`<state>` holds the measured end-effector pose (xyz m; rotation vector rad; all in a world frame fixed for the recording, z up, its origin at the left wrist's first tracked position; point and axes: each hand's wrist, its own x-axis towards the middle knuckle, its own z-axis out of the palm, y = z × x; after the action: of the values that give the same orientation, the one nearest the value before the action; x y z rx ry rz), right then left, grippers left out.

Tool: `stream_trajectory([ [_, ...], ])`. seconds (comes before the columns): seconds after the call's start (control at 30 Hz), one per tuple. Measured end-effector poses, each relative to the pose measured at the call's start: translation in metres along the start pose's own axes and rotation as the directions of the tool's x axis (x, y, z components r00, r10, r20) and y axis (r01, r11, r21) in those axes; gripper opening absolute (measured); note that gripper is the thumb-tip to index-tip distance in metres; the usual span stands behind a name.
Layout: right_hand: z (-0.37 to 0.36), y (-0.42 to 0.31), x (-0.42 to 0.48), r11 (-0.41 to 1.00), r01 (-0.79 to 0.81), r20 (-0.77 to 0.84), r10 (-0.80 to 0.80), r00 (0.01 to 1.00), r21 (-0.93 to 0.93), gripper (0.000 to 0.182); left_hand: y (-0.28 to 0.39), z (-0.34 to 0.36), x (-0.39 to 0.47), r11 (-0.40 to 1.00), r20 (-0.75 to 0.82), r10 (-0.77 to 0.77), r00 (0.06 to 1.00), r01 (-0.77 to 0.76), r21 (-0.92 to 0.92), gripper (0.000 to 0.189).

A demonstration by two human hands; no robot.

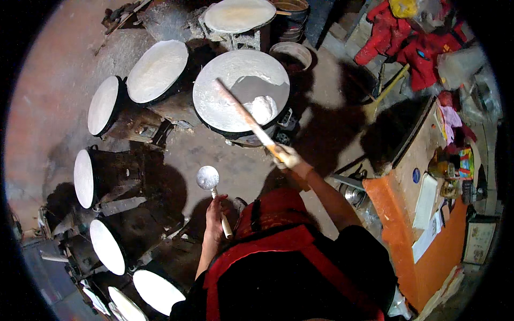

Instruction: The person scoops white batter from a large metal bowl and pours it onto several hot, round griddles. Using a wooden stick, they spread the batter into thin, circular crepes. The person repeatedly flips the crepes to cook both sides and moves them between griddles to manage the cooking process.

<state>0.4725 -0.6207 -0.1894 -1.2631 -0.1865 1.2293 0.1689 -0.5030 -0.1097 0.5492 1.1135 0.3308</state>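
My left hand grips the handle of a round metal ladle, held above the floor in front of my body. The ladle's bowl looks whitish. In my right hand, pale over the fingers, is a long flat wooden paddle. It reaches up and left across a large round griddle. A white layer of batter or dough coats much of the griddle, leaving a grey patch bare at the right. On that patch a thick white lump lies beside the paddle.
Several round griddles with white tops, such as this one, curve around my left. Another white round stands at the back beside a bucket. To my right is a table with jars and papers. A broom and red clothes lie beyond.
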Motion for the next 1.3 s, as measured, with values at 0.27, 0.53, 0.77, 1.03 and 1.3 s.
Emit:
stream_trajectory([
  [0.27,-0.098,-0.109,0.027,0.987,-0.161,-0.059,0.162,0.985,0.026,0.036,-0.002,0.051,-0.035,0.992,-0.030,0.067,0.997,-0.064,0.110,0.038],
  [0.53,0.001,-0.107,0.037,0.985,0.107,-0.246,-0.137,0.960,-0.132,0.031,0.016,0.046,-0.031,0.993,-0.211,0.083,0.974,-0.062,0.104,0.043],
  [0.77,0.040,-0.013,0.081,0.695,0.616,-0.435,-0.716,0.546,-0.370,0.034,0.046,0.035,-0.043,0.980,-0.026,0.140,0.990,-0.135,0.147,0.022],
  [1.03,0.028,-0.017,0.059,0.793,0.543,-0.440,-0.606,0.663,-0.274,0.031,0.060,0.021,-0.043,0.998,0.135,0.032,0.990,-0.025,-0.049,0.021],
  [1.3,0.056,-0.042,0.037,0.810,0.395,-0.170,-0.504,0.846,-0.434,0.029,0.066,0.035,-0.051,0.998,0.105,0.051,0.993,-0.056,0.041,0.020],
])
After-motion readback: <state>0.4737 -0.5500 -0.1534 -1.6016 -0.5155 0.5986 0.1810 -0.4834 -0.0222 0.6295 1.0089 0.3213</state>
